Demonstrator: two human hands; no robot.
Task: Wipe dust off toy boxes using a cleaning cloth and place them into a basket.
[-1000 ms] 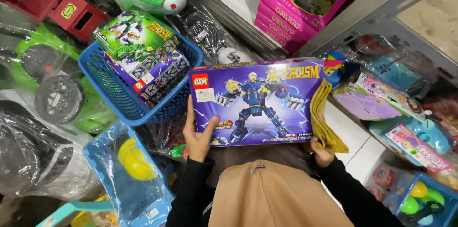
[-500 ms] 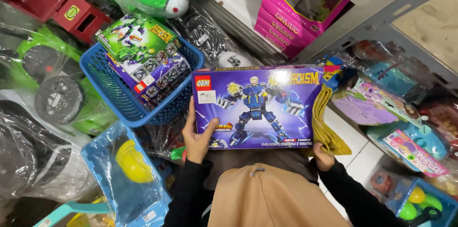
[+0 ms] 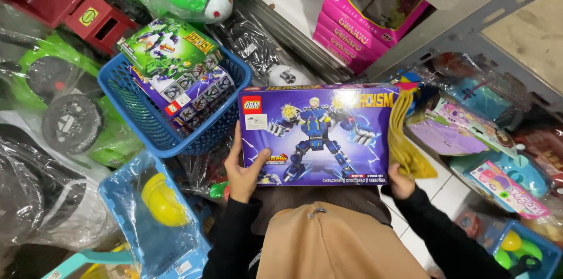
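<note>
The left hand (image 3: 245, 172) gripped the purple box (image 3: 319, 135) at its lower left corner, thumb on the front, at frame centre. The right hand (image 3: 400, 180) was closed on the box's lower right corner and apparently also pinched a yellow cloth (image 3: 406, 138). The corner-only grip could let the box tip and fall; the dangling cloth could slip free, or the box could knock the blue basket (image 3: 152, 129) at its left
</note>
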